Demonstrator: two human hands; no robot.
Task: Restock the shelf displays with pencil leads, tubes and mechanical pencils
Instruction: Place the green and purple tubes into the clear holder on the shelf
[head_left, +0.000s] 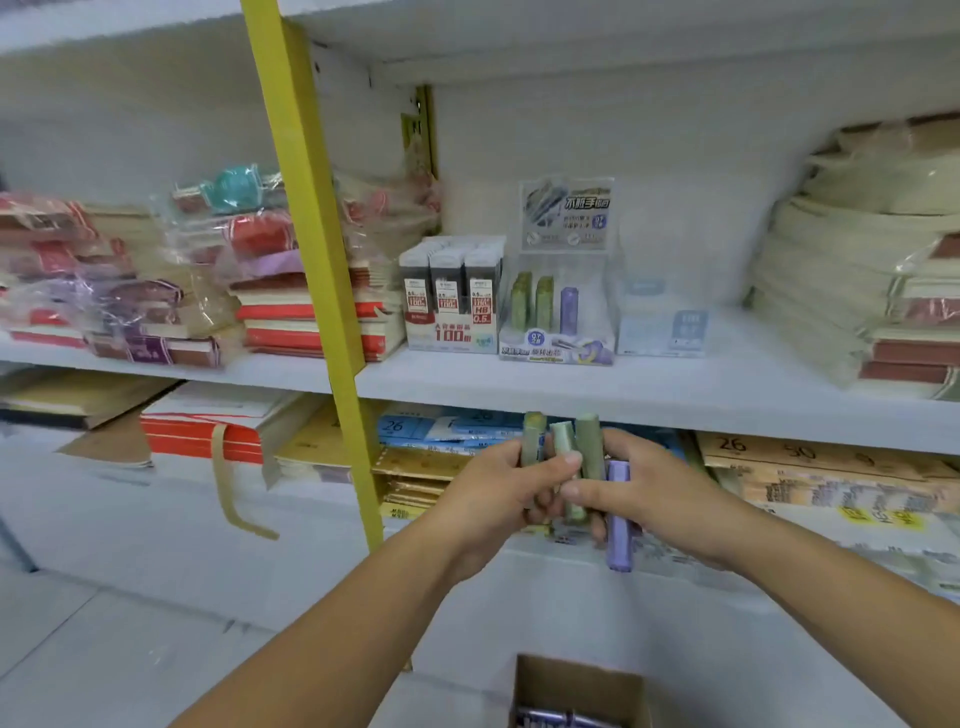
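Observation:
Both hands meet just below the middle shelf edge, holding a small bunch of lead tubes. My left hand (491, 493) is shut on a green tube (533, 436). My right hand (654, 488) grips more green tubes (589, 441) and a purple tube (619, 514) that hangs downward. On the shelf above stands a clear display box (558, 312) with a few green tubes and one purple tube upright in it. To its left is a display of dark pencil-lead cases (452, 296), to its right a pale blue display box (662, 325).
A yellow upright post (311, 249) splits the shelving on the left. Stacks of wrapped notebooks (156, 291) fill the left shelf, and bagged paper goods (872, 280) the right. An open cardboard box (576, 693) with purple tubes sits below. Envelope packs (810, 478) lie on the lower shelf.

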